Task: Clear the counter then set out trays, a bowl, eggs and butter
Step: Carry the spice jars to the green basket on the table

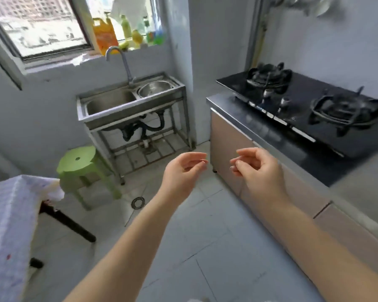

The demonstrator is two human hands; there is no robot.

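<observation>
My left hand (184, 168) and my right hand (254, 166) hang in the air over the tiled floor, palms facing each other, fingers loosely curled, holding nothing. A steel bowl (155, 88) sits in the right basin of the steel sink (109, 114) at the back. The steel counter (231, 107) runs along the right side, beside my right hand, and carries a black two-burner gas stove (303, 110). No trays, eggs or butter are in view.
A green plastic stool (79, 164) stands left of the sink stand. A table with a white cloth (11, 214) fills the lower left. Bottles (127, 31) line the window sill above the tap (120, 62). A floor drain (138, 202) lies between stool and hands.
</observation>
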